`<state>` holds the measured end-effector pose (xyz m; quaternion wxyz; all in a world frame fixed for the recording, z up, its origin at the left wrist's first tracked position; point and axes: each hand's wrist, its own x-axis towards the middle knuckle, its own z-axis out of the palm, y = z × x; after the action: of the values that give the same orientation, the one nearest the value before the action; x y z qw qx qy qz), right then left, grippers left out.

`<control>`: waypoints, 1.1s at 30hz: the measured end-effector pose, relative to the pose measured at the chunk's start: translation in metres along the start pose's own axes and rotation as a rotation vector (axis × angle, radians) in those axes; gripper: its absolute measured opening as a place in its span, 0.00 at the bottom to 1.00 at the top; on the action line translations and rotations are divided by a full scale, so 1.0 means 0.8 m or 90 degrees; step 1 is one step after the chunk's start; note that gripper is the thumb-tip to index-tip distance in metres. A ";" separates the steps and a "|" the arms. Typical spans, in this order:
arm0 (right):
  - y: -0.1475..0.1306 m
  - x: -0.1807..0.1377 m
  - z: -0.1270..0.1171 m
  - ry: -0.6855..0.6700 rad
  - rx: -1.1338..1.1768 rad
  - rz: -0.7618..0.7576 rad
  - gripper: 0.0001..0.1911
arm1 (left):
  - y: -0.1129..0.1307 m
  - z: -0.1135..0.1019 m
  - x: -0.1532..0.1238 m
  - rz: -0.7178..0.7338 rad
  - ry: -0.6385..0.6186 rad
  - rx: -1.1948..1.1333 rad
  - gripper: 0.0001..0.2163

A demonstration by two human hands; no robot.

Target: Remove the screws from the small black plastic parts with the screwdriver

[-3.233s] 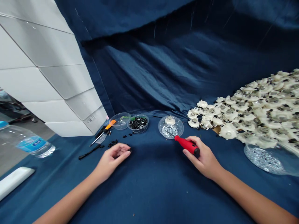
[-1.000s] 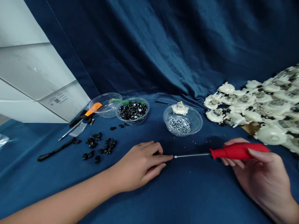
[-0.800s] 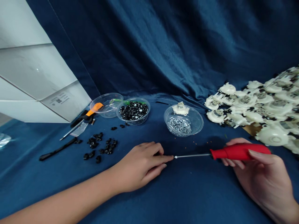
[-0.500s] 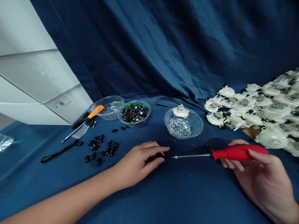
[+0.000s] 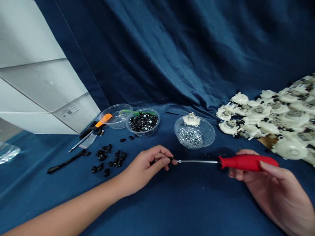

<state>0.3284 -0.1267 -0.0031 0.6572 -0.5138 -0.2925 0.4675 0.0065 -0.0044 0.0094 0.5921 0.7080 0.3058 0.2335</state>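
Note:
My right hand is closed around the red handle of a screwdriver, its shaft pointing left. What looks like a small silver screw sits at the tip. Fingers pinched, my left hand holds a small black part, mostly hidden by the fingertips. The screw end meets the left fingertips at that part. Loose black parts lie in small clusters left of the left hand. Beyond the hands stands a clear bowl of silver screws, with a cream plastic housing on its far rim.
Another clear bowl holds black pieces, beside a clear container. An orange-handled screwdriver and a black strip lie at left, near white boxes. Many cream housings are piled at right. A blue curtain hangs behind.
The left fingers have closed in on the small black part. The screwdriver tip has come left to the left fingertips, closing the gap between them. The view has shifted slightly.

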 end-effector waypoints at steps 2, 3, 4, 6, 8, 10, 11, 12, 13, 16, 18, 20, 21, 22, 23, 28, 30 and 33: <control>-0.003 -0.002 0.005 0.000 -0.005 0.013 0.15 | -0.001 -0.001 0.000 0.005 0.007 -0.010 0.09; -0.005 -0.002 0.006 0.002 -0.005 0.015 0.15 | -0.002 -0.002 0.000 0.005 0.016 -0.012 0.09; -0.005 -0.002 0.006 0.003 -0.004 0.018 0.15 | -0.004 -0.003 0.000 0.004 0.030 -0.014 0.10; -0.005 0.000 0.004 0.002 -0.003 0.021 0.15 | -0.007 -0.004 0.001 0.003 0.062 -0.029 0.10; -0.004 0.004 0.000 -0.018 -0.002 0.013 0.16 | -0.011 -0.005 0.002 0.005 0.085 -0.061 0.09; -0.001 0.008 -0.005 -0.043 -0.005 0.001 0.16 | -0.013 -0.006 0.004 0.005 0.098 -0.096 0.08; -0.001 0.009 -0.007 -0.051 -0.008 -0.006 0.15 | -0.014 -0.006 0.004 0.005 0.102 -0.111 0.08; 0.000 0.010 -0.008 -0.055 -0.010 -0.012 0.15 | -0.015 -0.006 0.005 0.003 0.106 -0.124 0.07; 0.000 0.011 -0.009 -0.054 -0.014 -0.016 0.16 | -0.016 -0.007 0.006 0.002 0.108 -0.137 0.07; -0.001 0.010 -0.008 -0.043 -0.025 -0.024 0.16 | -0.019 -0.008 0.007 0.014 0.111 -0.170 0.04; -0.002 0.009 -0.007 -0.040 -0.029 -0.017 0.16 | -0.020 -0.009 0.007 0.025 0.103 -0.170 0.06; -0.003 0.009 -0.008 -0.039 -0.033 -0.006 0.15 | -0.020 -0.009 0.007 0.025 0.086 -0.150 0.08; -0.003 0.009 -0.009 -0.040 -0.035 -0.003 0.15 | -0.020 -0.010 0.006 0.022 0.079 -0.140 0.09; -0.003 0.010 -0.009 -0.042 -0.038 -0.004 0.16 | -0.019 -0.010 0.006 0.019 0.076 -0.134 0.08; -0.003 0.010 -0.009 -0.044 -0.041 -0.006 0.16 | -0.019 -0.010 0.006 0.016 0.076 -0.129 0.08; -0.006 0.011 -0.002 -0.038 -0.058 -0.026 0.16 | -0.016 -0.007 0.004 0.000 0.087 -0.067 0.07; -0.007 0.010 0.002 -0.022 -0.054 -0.029 0.16 | -0.013 -0.005 0.003 0.002 0.083 -0.017 0.08; -0.006 0.010 0.006 0.000 -0.046 -0.025 0.15 | -0.008 -0.003 0.001 0.031 0.060 0.078 0.08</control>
<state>0.3289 -0.1181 0.0021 0.6473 -0.5312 -0.3189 0.4440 0.0043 -0.0017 0.0034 0.5271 0.7384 0.3293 0.2617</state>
